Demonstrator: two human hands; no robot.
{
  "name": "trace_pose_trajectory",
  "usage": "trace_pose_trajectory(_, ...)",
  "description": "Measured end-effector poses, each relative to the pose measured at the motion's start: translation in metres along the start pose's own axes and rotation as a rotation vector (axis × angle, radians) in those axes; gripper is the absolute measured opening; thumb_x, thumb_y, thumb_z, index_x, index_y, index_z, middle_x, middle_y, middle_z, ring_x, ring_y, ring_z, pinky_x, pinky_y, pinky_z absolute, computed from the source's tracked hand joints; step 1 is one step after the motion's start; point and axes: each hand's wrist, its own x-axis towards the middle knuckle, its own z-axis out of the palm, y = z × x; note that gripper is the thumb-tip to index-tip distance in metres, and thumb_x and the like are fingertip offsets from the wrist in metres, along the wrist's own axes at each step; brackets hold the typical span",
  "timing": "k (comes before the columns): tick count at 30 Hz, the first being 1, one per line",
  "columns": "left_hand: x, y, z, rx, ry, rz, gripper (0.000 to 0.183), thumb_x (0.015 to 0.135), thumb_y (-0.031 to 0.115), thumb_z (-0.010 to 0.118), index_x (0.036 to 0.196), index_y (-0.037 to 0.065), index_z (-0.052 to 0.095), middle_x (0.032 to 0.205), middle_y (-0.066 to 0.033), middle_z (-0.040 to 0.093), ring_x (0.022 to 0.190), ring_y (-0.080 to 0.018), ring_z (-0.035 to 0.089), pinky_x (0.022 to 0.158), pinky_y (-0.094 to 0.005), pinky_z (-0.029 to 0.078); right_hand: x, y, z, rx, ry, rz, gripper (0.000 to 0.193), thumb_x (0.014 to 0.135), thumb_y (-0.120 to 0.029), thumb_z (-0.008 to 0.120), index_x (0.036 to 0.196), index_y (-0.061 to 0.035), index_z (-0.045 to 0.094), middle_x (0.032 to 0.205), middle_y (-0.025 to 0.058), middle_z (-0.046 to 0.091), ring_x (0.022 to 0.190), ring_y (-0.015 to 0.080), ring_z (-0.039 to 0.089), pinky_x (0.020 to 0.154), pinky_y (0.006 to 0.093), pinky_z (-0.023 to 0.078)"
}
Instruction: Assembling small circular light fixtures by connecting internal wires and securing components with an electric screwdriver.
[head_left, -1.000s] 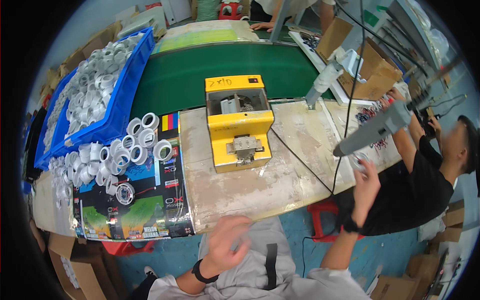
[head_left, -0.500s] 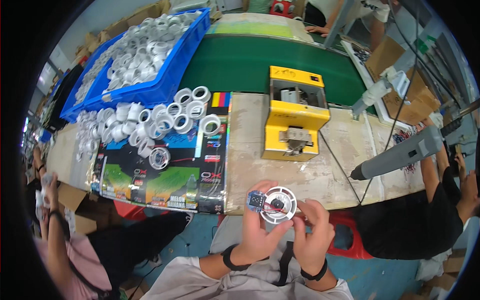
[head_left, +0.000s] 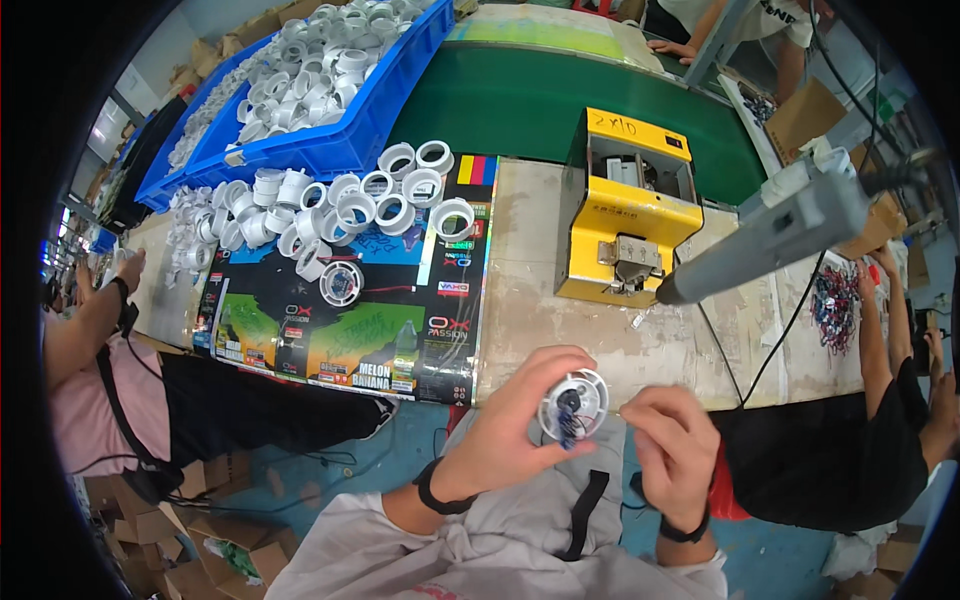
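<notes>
My left hand is closed round the side of a white round plastic housing with a slotted rim, its open face upward. Inside the housing, a small dark blue circuit board stands tilted near a dark round part, with thin wires beside it. Just to the right, apart from the housing, is my right hand, its fingers curled and drawn toward the thumb; whatever they may hold is hidden. A similar housing with parts inside lies on the printed mat, near several loose white rings.
A blue bin full of white rings stands at the back left. Right of the mat sits a yellow machine, with a grey hand tool hanging beside it. A green belt runs behind. Other people sit on both sides.
The circuit board has gone from beside the housing, against my left hand, to inside it. My right hand has moved away to the right, off the housing. The view has shifted slightly.
</notes>
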Motion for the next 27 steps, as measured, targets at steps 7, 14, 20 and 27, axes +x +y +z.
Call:
trace_pose_trajectory(7,-0.004,0.003,0.001,-0.072,-0.162,-0.094,0.071,0.067,0.001,0.071,0.129,0.002,0.038,0.124,-0.0160,0.044,0.117,-0.0320,0.045,0.098,-0.0368,0.037,0.046,-0.015,-0.012,-0.041,-0.409,-0.216,0.034,0.060,-0.006,0.074,0.093,-0.0114,0.069,0.115,0.0117,0.055,0.096,0.0301,0.050,0.081,0.0378,0.044)
trace_pose_trajectory(14,-0.009,0.002,0.003,-0.067,-0.233,-0.123,0.069,0.066,0.005,0.075,0.125,0.002,0.039,0.120,-0.0168,0.045,0.113,-0.0324,0.046,0.096,-0.0370,0.038,0.043,-0.004,-0.012,0.206,-0.526,-0.323,0.029,0.061,-0.010,0.076,0.087,-0.0072,0.064,0.102,0.0072,0.060,0.088,0.0275,0.055,0.074,0.0345,0.046)
trace_pose_trajectory(20,-0.013,0.002,0.012,-0.054,-0.106,-0.069,0.073,0.063,0.012,0.082,0.123,0.002,0.043,0.118,-0.0177,0.052,0.107,-0.0331,0.053,0.090,-0.0380,0.043,0.032,0.000,0.005,-0.021,-0.221,-0.282,0.025,0.060,-0.009,0.076,0.082,-0.0054,0.065,0.080,0.0055,0.061,0.064,0.0221,0.056,0.053,0.0285,0.045)
trace_pose_trajectory(27,-0.012,0.003,0.010,0.042,-0.065,-0.004,0.074,0.063,0.012,0.082,0.124,0.003,0.042,0.119,-0.0174,0.044,0.109,-0.0324,0.047,0.092,-0.0395,0.039,0.024,0.001,0.011,-0.118,-0.144,-0.287,0.027,0.056,-0.007,0.076,0.081,-0.0054,0.066,0.085,0.0053,0.059,0.065,0.0188,0.053,0.054,0.0289,0.043)
